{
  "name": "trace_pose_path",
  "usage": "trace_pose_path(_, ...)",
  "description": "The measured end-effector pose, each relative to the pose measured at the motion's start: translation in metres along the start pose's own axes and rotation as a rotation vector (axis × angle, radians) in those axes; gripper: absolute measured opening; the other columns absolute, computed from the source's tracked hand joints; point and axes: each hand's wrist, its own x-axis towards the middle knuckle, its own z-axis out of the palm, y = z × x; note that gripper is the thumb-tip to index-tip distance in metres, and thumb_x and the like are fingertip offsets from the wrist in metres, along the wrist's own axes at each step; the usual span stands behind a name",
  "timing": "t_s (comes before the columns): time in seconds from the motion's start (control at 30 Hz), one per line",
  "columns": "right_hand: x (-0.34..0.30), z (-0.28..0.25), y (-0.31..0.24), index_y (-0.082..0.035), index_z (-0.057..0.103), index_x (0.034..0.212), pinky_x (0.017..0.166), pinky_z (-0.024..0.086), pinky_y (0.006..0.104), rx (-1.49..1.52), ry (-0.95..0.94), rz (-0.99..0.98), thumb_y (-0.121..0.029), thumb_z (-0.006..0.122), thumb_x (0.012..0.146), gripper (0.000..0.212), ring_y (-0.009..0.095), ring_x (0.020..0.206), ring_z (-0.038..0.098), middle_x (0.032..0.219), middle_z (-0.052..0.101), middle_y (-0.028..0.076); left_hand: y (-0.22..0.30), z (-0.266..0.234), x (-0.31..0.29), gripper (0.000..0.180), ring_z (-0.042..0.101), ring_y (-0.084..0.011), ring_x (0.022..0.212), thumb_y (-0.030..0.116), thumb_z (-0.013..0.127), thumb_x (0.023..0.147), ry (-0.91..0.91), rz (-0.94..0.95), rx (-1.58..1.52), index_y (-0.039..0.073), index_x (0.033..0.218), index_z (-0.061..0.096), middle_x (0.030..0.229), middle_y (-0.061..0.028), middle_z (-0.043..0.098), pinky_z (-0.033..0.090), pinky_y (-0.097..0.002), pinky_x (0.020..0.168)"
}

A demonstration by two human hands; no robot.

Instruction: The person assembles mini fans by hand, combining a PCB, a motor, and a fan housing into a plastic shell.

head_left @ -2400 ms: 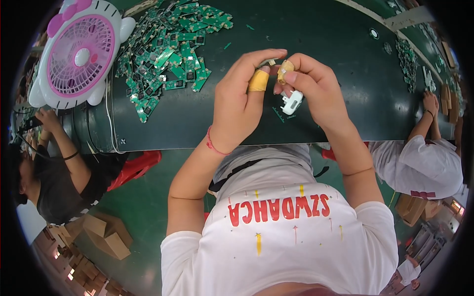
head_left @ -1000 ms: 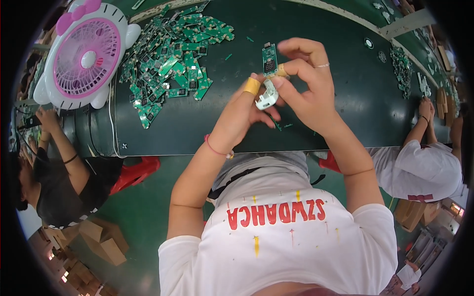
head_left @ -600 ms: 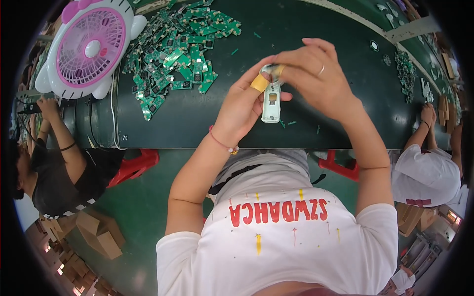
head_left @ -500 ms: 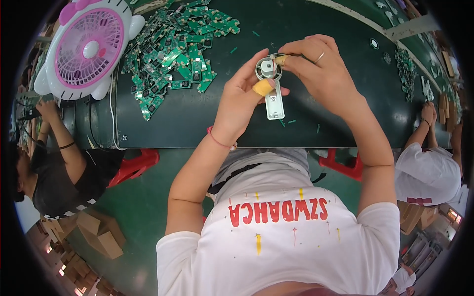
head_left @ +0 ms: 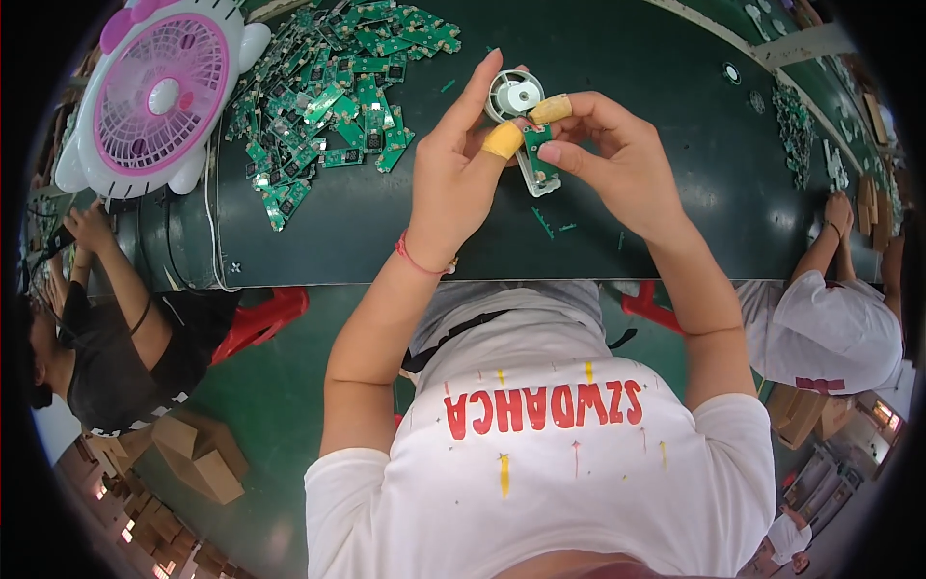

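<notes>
The left hand (head_left: pixel 453 179) grips a white plastic, round-headed housing (head_left: pixel 513 95) between thumb and fingers above the dark green bench (head_left: pixel 738 179); the right hand (head_left: pixel 617 169) pinches a green rectangular circuit board (head_left: pixel 539 150) over the housing's narrow handle (head_left: pixel 544 191).

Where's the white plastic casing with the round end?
Head view, upper centre: the casing is in the left hand; the right hand holds a green rectangular circuit board over part of it.
</notes>
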Motion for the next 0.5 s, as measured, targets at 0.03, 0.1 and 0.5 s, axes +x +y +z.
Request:
trace_pose_path(0.03, -0.001, 0.003, 0.000, 0.000, 0.057, 0.104, 0.078, 0.042, 0.0234, -0.028, 0.030, 0.011, -0.003, 0.066, 0.076, 0.029, 0.010, 0.084, 0.051, 0.090, 0.056, 0.002, 0.003, 0.001, -0.001, 0.054, 0.055, -0.0115, 0.098, -0.005, 0.050, 0.084, 0.018, -0.030, -0.060, 0.007, 0.135, 0.035, 0.118, -0.0087, 0.054, 0.048, -0.0234, 0.078)
trace_pose_path(0.1, -0.001, 0.003, 0.001, -0.001, 0.058, 0.102, 0.076, 0.041, 0.0236, -0.218, 0.028, -0.074, -0.004, 0.068, 0.075, 0.029, 0.011, 0.085, 0.050, 0.091, 0.055, 0.003, 0.005, 0.000, -0.002, 0.054, 0.055, -0.0115, 0.097, -0.004, 0.051, 0.084, 0.035, -0.061, -0.119, 0.007, 0.135, 0.036, 0.117, -0.0085, 0.054, 0.049, -0.0232, 0.076)
trace_pose_path(0.5, 0.011, 0.000, 0.010, -0.004, 0.056, 0.093, 0.072, 0.044, 0.0287, -0.442, 0.063, -0.400, -0.004, 0.070, 0.069, 0.028, 0.019, 0.087, 0.053, 0.099, 0.049, 0.008, 0.014, -0.004, 0.006, 0.047, 0.055, -0.0203, 0.104, -0.001, 0.042, 0.087, -0.010, -0.178, -0.281, 0.006, 0.133, 0.036, 0.126, -0.0167, 0.047, 0.052, -0.0300, 0.079)
